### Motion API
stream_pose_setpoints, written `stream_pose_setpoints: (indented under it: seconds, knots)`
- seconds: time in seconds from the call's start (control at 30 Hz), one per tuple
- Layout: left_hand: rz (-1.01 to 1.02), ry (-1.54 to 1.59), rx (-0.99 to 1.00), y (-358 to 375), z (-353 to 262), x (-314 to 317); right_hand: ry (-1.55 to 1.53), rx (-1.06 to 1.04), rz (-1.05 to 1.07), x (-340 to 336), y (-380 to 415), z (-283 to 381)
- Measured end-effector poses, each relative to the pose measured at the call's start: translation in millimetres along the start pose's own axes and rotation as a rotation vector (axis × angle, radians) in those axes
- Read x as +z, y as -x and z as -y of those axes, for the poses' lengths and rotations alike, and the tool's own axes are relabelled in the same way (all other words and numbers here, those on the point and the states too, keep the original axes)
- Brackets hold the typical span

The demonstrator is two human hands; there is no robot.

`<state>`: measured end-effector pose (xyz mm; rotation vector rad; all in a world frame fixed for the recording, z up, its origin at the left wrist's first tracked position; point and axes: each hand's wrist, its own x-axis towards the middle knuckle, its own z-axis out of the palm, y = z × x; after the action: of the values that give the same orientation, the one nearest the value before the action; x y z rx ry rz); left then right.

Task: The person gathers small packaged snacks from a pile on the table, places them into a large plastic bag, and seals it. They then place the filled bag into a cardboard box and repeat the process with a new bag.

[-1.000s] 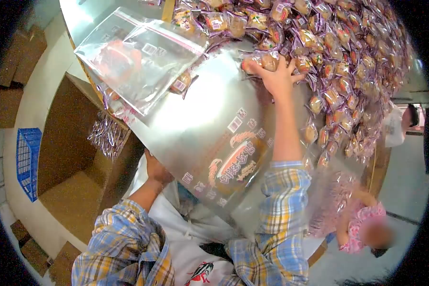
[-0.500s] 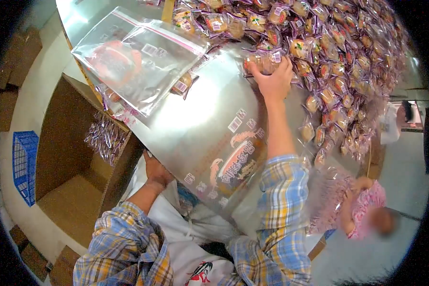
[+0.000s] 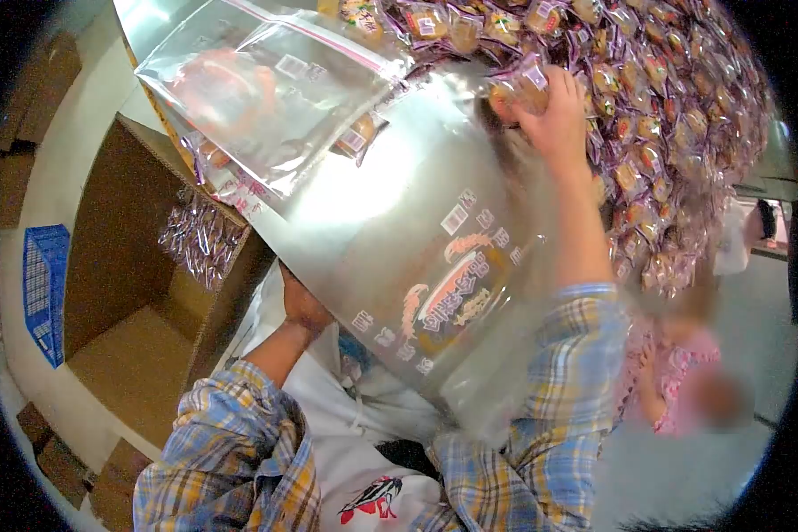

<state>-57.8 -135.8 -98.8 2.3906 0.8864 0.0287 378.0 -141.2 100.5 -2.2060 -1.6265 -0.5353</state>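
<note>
My right hand (image 3: 557,122) is closed around a plastic-wrapped pastry (image 3: 516,92), at the near edge of a large pile of similar wrapped pastries (image 3: 661,133). Beneath my right forearm, a clear printed plastic bag (image 3: 457,297) lies flat on the shiny metal table (image 3: 377,208). My left hand (image 3: 305,300) is at the table's near edge, beside the cardboard box; its fingers are hidden under the edge. A second clear bag (image 3: 239,102) with a pink strip lies at the upper left, and a single wrapped pastry (image 3: 360,136) sits next to it.
An open cardboard box (image 3: 120,341) stands to my left, with small wrapped packets (image 3: 199,239) at its side. Beyond it is a blue plastic crate (image 3: 46,293). At the lower right, another person in a pink patterned top (image 3: 683,372) is near the pile.
My right hand has moved a little right and up, and its fingers now wrap round a wrapped pastry. The view has shifted slightly. My left hand stays at the table edge.
</note>
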Motion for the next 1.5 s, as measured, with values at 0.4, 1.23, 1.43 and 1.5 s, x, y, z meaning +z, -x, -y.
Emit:
stream_pose_setpoints:
  seconds: [0.4,1.23,1.43,1.5]
  knots:
    - [-0.128,0.325,0.070,0.8,-1.2,28.3,0.286,0.120,0.461,-33.9,26.4,27.0]
    - [-0.814,1.054,0.010,128.6,-43.0,-89.3,0.253,0.847,-0.137,-168.4,426.7,168.5]
    - [-0.195,0.294,0.631,124.4,-155.3,-112.0,0.225,0.913,-0.229,-161.4,427.9,170.0]
    - [-0.109,0.071,0.656,123.5,-184.0,-97.2,0.172,0.893,-0.307,-162.5,434.4,173.3]
